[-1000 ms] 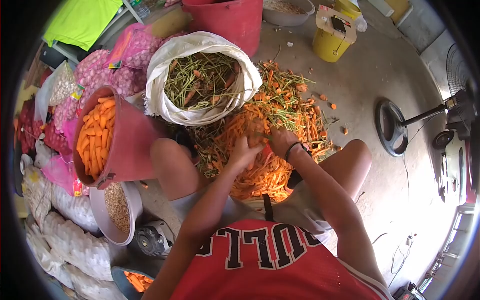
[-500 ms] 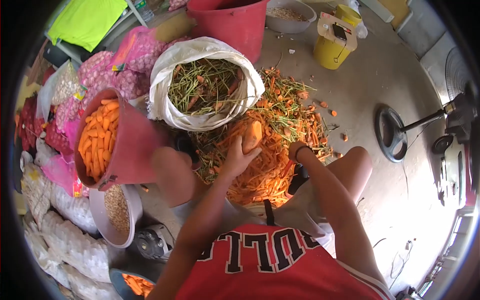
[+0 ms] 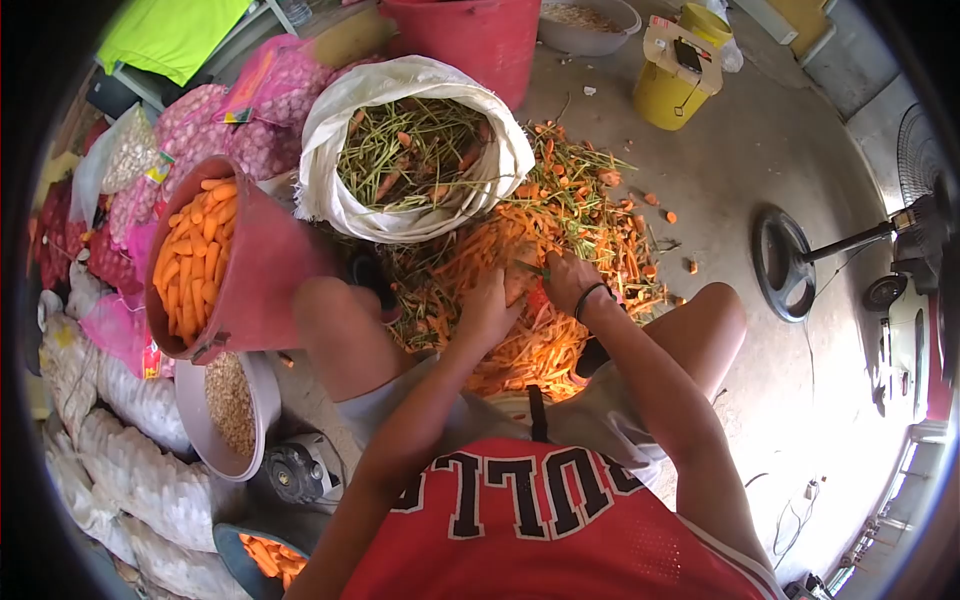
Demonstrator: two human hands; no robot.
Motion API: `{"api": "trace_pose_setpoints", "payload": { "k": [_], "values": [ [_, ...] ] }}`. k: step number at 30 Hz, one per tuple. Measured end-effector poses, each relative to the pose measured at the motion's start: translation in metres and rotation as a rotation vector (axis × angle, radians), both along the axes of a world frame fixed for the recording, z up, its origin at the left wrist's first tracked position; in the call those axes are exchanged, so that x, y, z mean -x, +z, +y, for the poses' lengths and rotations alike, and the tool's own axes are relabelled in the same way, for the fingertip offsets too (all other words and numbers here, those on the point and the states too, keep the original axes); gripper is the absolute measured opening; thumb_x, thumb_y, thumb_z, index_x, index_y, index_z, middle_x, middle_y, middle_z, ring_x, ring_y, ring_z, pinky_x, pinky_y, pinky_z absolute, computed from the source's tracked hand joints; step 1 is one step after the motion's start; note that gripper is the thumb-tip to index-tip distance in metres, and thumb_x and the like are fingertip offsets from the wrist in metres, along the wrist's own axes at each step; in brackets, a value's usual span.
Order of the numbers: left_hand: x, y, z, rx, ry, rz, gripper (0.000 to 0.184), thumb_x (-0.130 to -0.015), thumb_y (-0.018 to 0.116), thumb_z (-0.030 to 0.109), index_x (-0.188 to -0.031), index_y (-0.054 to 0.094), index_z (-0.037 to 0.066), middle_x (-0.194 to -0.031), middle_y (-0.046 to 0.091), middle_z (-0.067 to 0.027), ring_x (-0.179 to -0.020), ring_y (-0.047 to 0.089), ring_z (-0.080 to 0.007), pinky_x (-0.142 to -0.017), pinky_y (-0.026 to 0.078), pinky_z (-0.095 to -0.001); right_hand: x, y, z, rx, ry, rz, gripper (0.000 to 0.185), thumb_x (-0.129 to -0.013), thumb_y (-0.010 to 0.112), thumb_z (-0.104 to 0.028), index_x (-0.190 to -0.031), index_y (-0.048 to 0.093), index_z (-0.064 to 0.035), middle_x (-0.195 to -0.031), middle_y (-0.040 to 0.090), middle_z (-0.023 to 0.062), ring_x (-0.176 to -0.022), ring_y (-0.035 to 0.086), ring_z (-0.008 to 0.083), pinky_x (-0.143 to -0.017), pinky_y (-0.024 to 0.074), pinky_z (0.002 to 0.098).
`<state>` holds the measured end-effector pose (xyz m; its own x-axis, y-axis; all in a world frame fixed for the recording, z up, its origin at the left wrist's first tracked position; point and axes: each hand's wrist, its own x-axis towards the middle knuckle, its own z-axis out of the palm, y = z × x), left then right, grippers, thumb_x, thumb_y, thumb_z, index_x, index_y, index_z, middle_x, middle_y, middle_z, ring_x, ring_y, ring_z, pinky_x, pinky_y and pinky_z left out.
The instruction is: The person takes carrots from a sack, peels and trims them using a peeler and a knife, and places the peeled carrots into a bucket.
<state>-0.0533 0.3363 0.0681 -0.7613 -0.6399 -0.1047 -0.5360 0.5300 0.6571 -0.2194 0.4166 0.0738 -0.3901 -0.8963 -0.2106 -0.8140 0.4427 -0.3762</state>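
My left hand (image 3: 488, 312) is closed around a carrot (image 3: 517, 284), largely covered by the fingers. Just to its right, my right hand (image 3: 570, 284) grips a thin dark-bladed tool (image 3: 531, 267); whether it is a knife or a peeler I cannot tell. Its blade lies across the carrot's upper end. Beneath both hands spreads a heap of orange carrot peelings (image 3: 545, 358), mixed with cut ends and green stalks. Beyond the hands stands a white sack (image 3: 325, 185) with stalks and carrot pieces inside.
A red bucket (image 3: 275, 285) of peeled carrots leans by my left knee. Garlic fills pink mesh bags (image 3: 190, 130) and a grey basin (image 3: 265, 385). At the back are a large red tub (image 3: 470, 45) and a yellow bucket (image 3: 665, 100). A fan (image 3: 790, 262) stands right.
The carrot has tilted and sunk deeper behind my left fingers. My right hand has moved up and left, bringing the blade onto it. The view has shifted slightly.
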Motion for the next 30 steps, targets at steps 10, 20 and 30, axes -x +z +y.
{"api": "trace_pose_setpoints", "payload": {
  "k": [10,20,30],
  "values": [
    [-0.022,0.007,-0.001,-0.184,0.043,0.033,0.060,-0.086,0.068,0.029,-0.131,0.043,-0.003,-0.115,0.058,-0.0201,-0.101,0.059,-0.0332,-0.086,0.047,-0.0420,0.072,-0.077,-0.007,-0.778,0.477,0.025,0.038,-0.093,0.051,-0.028,-0.072,0.065,0.0003,-0.067,0.058,0.0133,-0.058,0.053,0.0249,-0.060,0.0473,0.0444],
    [-0.032,0.052,-0.062,-1.422,0.180,0.838,0.060,-0.099,0.035,0.055,-0.133,0.045,0.006,-0.118,0.061,-0.0122,-0.096,0.063,-0.0219,-0.083,0.052,-0.0376,0.048,-0.040,0.001,-0.428,0.149,-0.157,0.033,-0.089,0.055,-0.028,-0.106,0.063,-0.0006,-0.097,0.067,0.0197,-0.088,0.065,0.0338,-0.080,0.0516,0.0455],
    [-0.030,0.034,-0.046,-0.605,0.142,0.313,0.063,-0.091,0.062,0.045,-0.133,0.051,0.000,-0.129,0.055,-0.0160,-0.118,0.053,-0.0232,-0.101,0.040,-0.0361,0.015,0.005,-0.007,0.295,0.110,-0.228,0.025,-0.086,0.059,-0.019,-0.103,0.064,-0.0025,-0.083,0.067,0.0219,-0.075,0.066,0.0392,-0.070,0.0533,0.0452]
  ]
}}
